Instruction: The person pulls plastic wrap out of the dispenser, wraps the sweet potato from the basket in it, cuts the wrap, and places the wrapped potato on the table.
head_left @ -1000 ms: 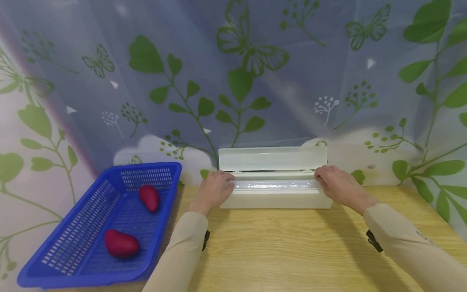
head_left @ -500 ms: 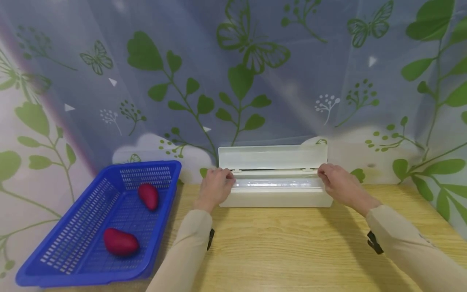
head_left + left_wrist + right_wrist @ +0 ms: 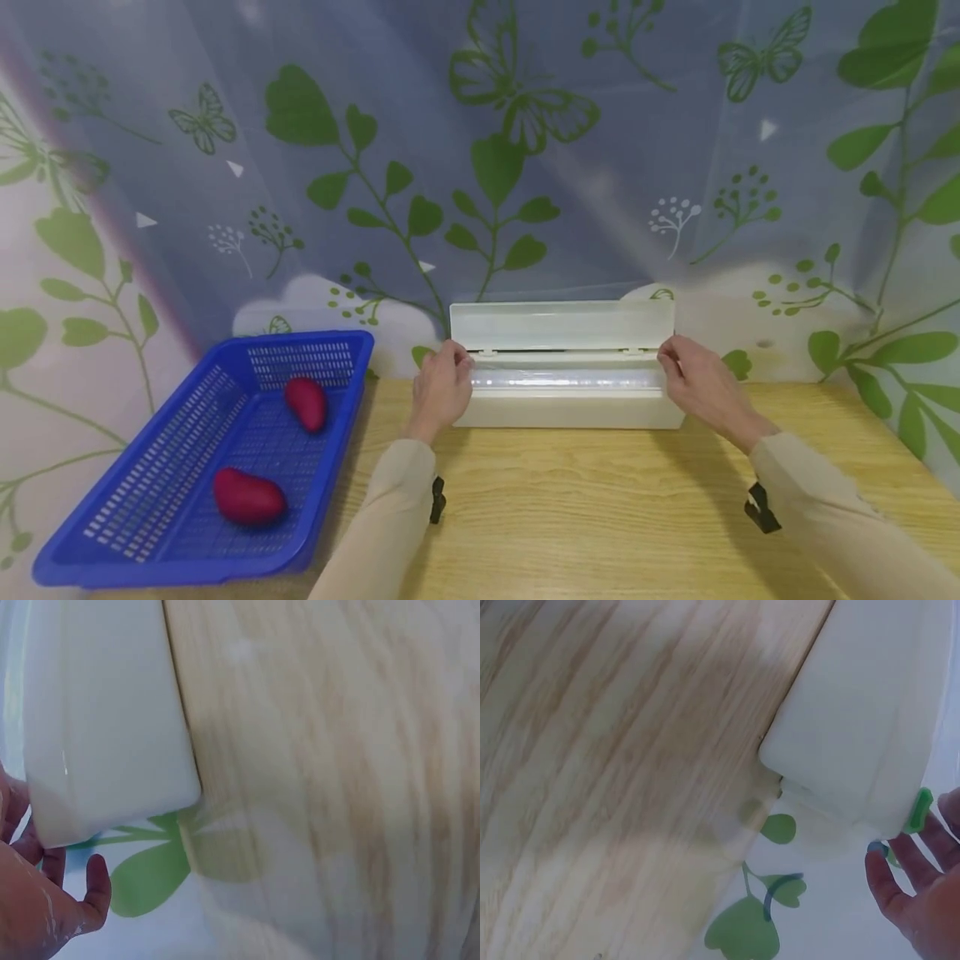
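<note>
Left hand and right hand have drifted slightly apart; I see both sets of fingers pinched on film at the open box's ends.

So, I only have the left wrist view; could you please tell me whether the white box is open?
Observer: Yes, its lid stands raised along the back of the white box.
Operator: Thank you. Is there anything at the box's right end?
Observer: The right wrist view shows a small green piece at its edge.
Operator: And what sits further left on the table?
Observer: A blue basket holding two dark red objects.
</note>
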